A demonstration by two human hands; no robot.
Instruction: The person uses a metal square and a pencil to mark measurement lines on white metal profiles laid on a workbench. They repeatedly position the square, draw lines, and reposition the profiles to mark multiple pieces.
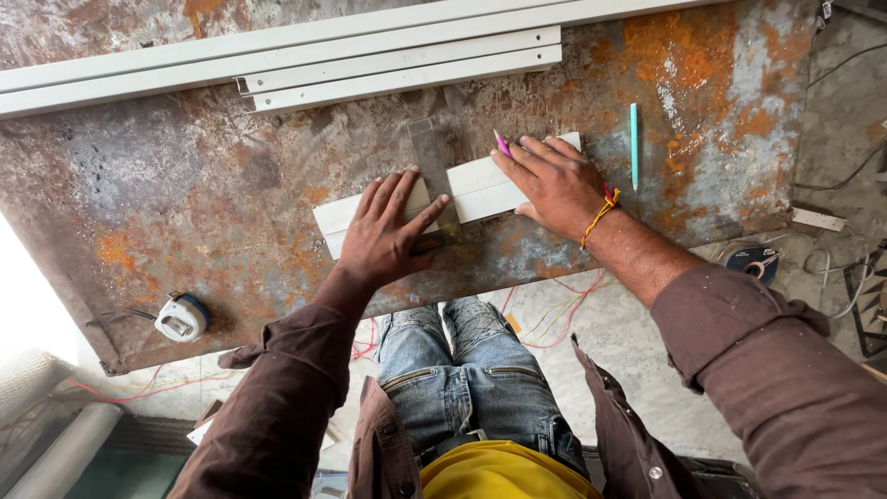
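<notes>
Nearest the person, on the near-left corner of the rusty metal table (185, 185), lies one white tape measure (181, 318). Farther in, at the middle of the table, lies one short white strip (480, 185), flat, pale and ribbed along its length, running from lower left to upper right. A clear plastic try square (432, 152) stands across it, its dark stock at the near edge of the strip and its see-through blade reaching away over it.

The left hand (388, 231) lies open and flat, fingers spread, pressing the left part of the strip and touching the square's stock with the thumb side. The right hand (554, 185) rests palm down on the right part of the strip, its fingers closed around one pink pen (502, 142), whose tip sticks out just beside the square's blade. An orange thread band circles that wrist.

To the right, well apart from the hands, lies one teal pencil (634, 143), pointing away. At the far edge lie four long white profiles (370, 55), side by side: two long, two shorter.
</notes>
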